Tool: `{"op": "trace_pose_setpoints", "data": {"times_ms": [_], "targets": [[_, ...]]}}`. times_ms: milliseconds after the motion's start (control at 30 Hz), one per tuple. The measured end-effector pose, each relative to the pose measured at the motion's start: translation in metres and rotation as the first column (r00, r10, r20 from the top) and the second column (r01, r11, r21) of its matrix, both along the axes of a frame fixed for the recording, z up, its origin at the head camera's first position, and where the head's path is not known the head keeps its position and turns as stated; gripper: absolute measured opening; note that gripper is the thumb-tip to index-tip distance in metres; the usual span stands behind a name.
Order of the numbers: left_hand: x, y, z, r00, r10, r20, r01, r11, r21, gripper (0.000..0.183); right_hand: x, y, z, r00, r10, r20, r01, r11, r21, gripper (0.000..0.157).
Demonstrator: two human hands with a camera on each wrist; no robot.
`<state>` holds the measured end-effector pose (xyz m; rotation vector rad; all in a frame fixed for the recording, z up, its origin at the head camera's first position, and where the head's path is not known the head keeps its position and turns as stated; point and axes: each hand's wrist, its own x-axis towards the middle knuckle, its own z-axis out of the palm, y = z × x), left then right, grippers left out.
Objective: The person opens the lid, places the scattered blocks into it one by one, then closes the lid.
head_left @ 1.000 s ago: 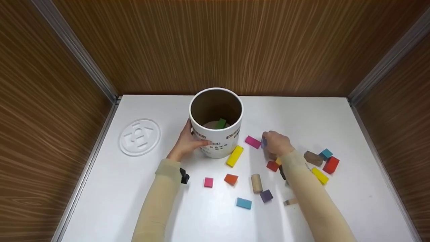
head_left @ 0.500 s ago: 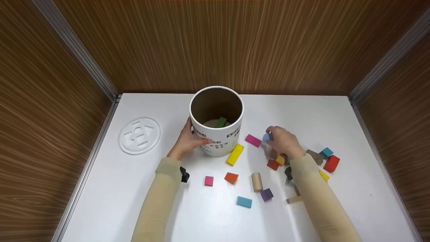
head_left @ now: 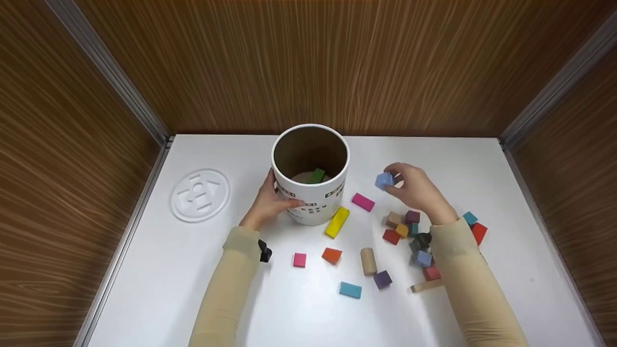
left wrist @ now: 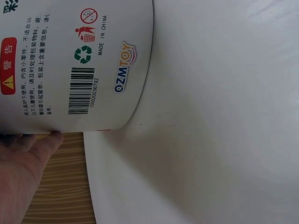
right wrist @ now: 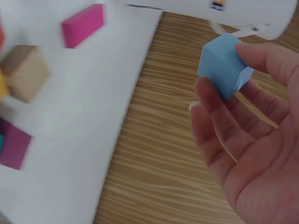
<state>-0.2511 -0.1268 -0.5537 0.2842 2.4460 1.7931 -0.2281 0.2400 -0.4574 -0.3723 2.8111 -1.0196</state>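
Observation:
My left hand [head_left: 266, 205] holds the side of a white cylindrical tub [head_left: 315, 212], its thumb across the printed front and its fingers round the far side. The tub stands upright without its lid, and a green block [head_left: 316, 175] lies at its bottom. Between thumb and fingertips, my right hand [head_left: 413, 189] pinches a light blue block [right wrist: 223, 65]. That hand is raised to the right of the tub, beyond a magenta block [head_left: 363, 202]. A yellow block [head_left: 337, 222] lies against the tub's base. In the left wrist view, a barcode and toy label show on the tub [left wrist: 112, 107].
A white round lid [head_left: 200, 195] lies at the left. Several coloured blocks cluster under the right forearm, among them a red block [head_left: 391, 236]. Nearer the front are a wooden cylinder [head_left: 368, 261], a purple cube [head_left: 382, 279] and a blue block [head_left: 350, 290]. Wood-grain panels [head_left: 308, 62] enclose the table.
My right hand has lifted the light blue block off the table and moved it up and back, uncovering the blocks underneath. My left hand and the tub have stayed in place.

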Motion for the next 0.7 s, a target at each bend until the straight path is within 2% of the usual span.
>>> {"op": "trace_pose_setpoints", "data": {"times_ms": [233,500,700], "targets": [[0.001,-0.001,-0.001,0.999,-0.018,-0.041,0.020,0.999,0.034,0.131,0.004,-0.016,0.035,0.991,0.049,-0.128,-0.057,0.997,-0.057,0.040],[0.000,-0.001,-0.001,1.000,-0.016,-0.026,0.016,0.999,0.030,0.134,0.003,-0.043,0.068,0.986,0.100,-0.135,-0.112,0.990,-0.085,0.041],[0.000,-0.001,-0.001,1.000,-0.010,-0.008,0.010,0.999,0.043,0.133,-0.006,-0.066,0.079,0.975,0.156,-0.161,-0.169,0.983,-0.073,0.037]]}}
